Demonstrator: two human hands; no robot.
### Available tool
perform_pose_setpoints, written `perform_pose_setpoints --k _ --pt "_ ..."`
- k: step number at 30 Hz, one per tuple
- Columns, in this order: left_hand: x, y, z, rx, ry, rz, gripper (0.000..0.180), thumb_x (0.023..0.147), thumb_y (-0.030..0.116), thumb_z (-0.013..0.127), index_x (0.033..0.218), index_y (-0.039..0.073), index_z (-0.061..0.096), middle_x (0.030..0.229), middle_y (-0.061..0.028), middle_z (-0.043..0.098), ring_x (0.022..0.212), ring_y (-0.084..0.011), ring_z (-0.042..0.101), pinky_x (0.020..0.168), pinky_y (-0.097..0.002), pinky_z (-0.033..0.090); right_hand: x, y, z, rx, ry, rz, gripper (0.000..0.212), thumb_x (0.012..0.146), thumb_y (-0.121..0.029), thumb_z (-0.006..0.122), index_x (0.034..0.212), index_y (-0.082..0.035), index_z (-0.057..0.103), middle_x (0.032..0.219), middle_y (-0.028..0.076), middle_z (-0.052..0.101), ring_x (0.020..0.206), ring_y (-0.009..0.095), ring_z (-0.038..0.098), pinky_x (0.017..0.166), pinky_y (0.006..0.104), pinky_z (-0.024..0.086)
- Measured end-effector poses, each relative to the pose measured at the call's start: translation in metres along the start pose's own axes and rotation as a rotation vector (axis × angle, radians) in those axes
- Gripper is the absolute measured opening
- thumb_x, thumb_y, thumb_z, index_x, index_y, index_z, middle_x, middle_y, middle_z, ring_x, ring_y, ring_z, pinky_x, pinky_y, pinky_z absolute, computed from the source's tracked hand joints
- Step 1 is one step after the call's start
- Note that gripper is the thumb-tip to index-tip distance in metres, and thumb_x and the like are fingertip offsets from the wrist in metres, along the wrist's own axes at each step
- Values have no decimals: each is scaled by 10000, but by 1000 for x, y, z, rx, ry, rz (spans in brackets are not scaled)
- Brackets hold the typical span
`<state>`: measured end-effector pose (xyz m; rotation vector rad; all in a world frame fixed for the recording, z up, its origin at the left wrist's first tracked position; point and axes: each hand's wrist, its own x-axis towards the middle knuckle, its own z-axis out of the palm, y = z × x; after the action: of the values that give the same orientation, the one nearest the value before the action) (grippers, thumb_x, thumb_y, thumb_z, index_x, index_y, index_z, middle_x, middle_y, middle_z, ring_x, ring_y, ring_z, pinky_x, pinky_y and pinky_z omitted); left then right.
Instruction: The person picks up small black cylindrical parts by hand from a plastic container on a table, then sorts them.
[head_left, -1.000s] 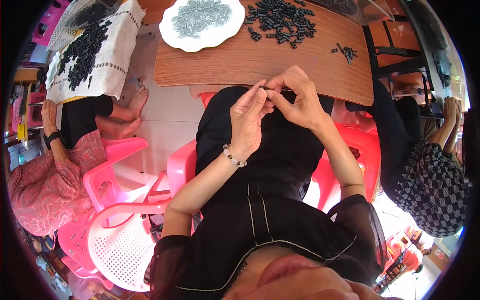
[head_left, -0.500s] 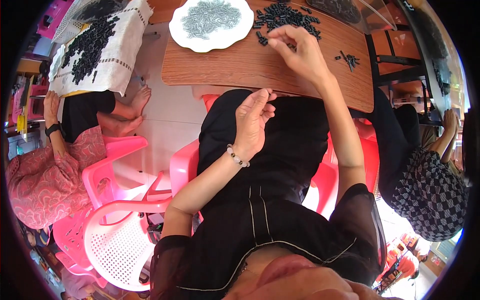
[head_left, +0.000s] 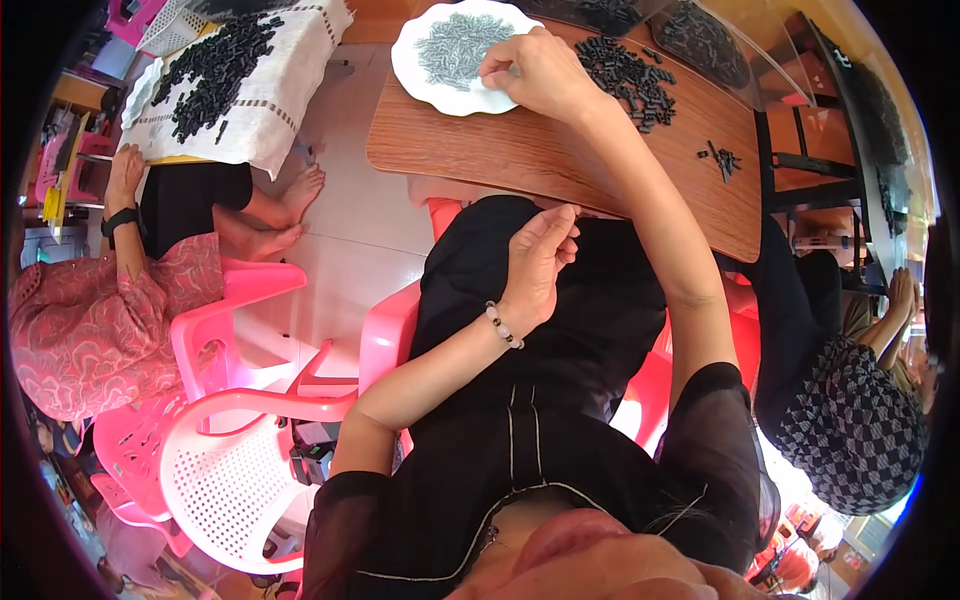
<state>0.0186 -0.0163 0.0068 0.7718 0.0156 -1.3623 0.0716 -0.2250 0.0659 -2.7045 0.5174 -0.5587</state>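
Observation:
My right hand (head_left: 545, 78) reaches over the right side of a white scalloped plate (head_left: 408, 76). Thumb and fingers are drawn together beside a heap of small silvery metal pieces (head_left: 460, 45), possibly springs or pins; whatever is pinched is too small to see. Just off the table's near edge, above my lap, my left hand (head_left: 538, 258) is closed, thumb against the fingers, and what it holds cannot be made out. Right of the plate lies a pile of small black cylindrical parts (head_left: 640, 85), partly behind my right hand. A few similar dark parts (head_left: 722, 160) lie apart, farther right.
The wooden table (head_left: 480, 150) has a clear plastic container (head_left: 700, 45) of dark parts at its back right. At left, a person (head_left: 120, 320) sits by a cloth-covered surface (head_left: 285, 90) heaped with black parts. Another person (head_left: 850, 420) sits at right. A pink-and-white chair (head_left: 240, 470) stands at lower left.
My right hand has moved left from the black pile to the plate of metal pieces. My left hand stays closed near the table edge. The whole view has shifted slightly.

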Motion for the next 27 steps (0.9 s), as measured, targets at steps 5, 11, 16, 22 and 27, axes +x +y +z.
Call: perform_pose_setpoints --k 5,11,16,22,27 --pt "0 0 -1 3 -1 -31 157 921 232 656 975 85 664 768 55 586 662 -35 500 637 -182 423 7 0 11 -160 0 -28 103 753 -115 693 845 -120 740 748 87 698 760 277 655 731 392 513" --pt "1 0 -1 -2 15 -50 166 915 245 664 976 90 666 759 54 581 651 -36 497 631 -177 420 4 4 19 -322 90 -135 98 788 -122 649 860 -122 715 775 78 683 827 302 620 790 451 477" --pt "0 -1 -1 13 13 -59 175 914 251 665 979 89 667 757 57 571 649 -32 496 629 -174 418 4 4 11 6 155 11 112 831 -159 658 898 -80 702 779 108 677 750 268 652 679 352 499" --pt "-1 -2 -1 2 14 -76 176 912 256 668 976 92 669 757 61 570 647 -32 492 630 -178 416 4 4 0 378 180 209 200 857 -203 660 892 -8 693 771 105 699 727 198 668 696 322 516" --pt "0 -3 -2 -11 14 -99 168 910 255 670 973 99 669 752 66 570 644 -31 491 630 -179 415 3 -1 -13 424 219 228 211 895 -205 633 893 5 641 760 94 658 713 160 618 658 316 489"
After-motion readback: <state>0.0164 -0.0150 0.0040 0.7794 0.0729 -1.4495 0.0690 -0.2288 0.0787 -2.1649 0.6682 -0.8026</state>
